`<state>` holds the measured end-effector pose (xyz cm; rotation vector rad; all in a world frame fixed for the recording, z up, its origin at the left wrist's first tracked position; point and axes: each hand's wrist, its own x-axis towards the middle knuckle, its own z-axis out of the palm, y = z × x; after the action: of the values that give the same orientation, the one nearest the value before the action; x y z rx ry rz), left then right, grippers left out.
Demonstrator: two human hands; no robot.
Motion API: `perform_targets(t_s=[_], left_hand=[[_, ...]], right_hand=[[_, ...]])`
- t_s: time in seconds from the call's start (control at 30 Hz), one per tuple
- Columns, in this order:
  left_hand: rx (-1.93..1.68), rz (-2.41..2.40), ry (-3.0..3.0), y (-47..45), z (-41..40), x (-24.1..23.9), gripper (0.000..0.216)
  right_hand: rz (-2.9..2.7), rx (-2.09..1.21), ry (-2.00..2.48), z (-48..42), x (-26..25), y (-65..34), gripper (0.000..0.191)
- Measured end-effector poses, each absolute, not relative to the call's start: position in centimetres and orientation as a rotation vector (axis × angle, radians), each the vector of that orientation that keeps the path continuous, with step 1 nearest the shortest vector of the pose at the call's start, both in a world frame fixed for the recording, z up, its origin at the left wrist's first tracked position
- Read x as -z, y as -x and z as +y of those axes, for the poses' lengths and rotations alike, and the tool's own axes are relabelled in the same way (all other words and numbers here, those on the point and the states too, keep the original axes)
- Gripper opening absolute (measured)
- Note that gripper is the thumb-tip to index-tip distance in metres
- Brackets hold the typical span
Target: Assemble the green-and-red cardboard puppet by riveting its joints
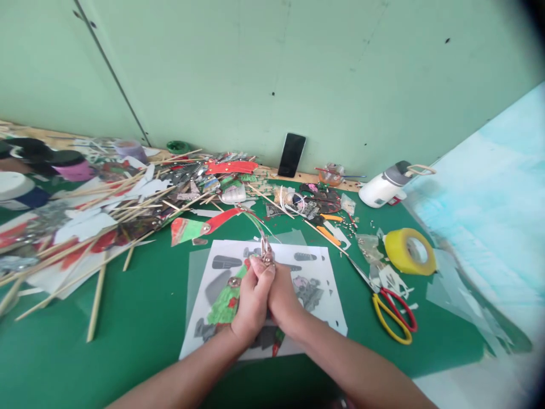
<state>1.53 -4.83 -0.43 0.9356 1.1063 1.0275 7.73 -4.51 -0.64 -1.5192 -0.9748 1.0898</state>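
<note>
My left hand [252, 298] and my right hand [284, 292] are closed together around a pair of metal pliers [267, 250], whose jaws stick out beyond my fingers. The handles are hidden in my grip. At the jaws is the end of a jointed red and green strip [221, 220], which arches off to the left with a metal rivet at its joint. Below my hands lies a white printed sheet [336, 309] with grey shapes. A green and red painted cut-out figure [223, 304] rests on it, partly covered by my left hand.
Thin wooden sticks [97, 295] and paper scraps [85, 227] pile up on the left. Scissors [394, 315], yellow tape [409, 251] and orange-handled cutters [330, 230] lie right. A phone [292, 154] leans on the wall near a white bottle [381, 186].
</note>
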Motion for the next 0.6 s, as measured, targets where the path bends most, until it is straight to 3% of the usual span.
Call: perform_targets(t_s=[0.13, 0.27, 0.6], left_hand=[[-0.977, 0.886, -0.948, -1.1, -4.4, -0.9, 0.027], [-1.205, 0.728, -0.883, -0.2, -3.3, -2.5, 0.034], [-1.211, 0.779, -0.619, 0.7, -1.3, -2.9, 0.018]], right_hand=[[-1.185, -0.900, 1.592, -4.8, -1.5, -8.5, 0.031], [-1.311, -0.645, 1.757, -5.7, -2.0, -9.9, 0.035], [-1.664, -0.168, 2.056, -8.1, -0.3, -10.4, 0.022]])
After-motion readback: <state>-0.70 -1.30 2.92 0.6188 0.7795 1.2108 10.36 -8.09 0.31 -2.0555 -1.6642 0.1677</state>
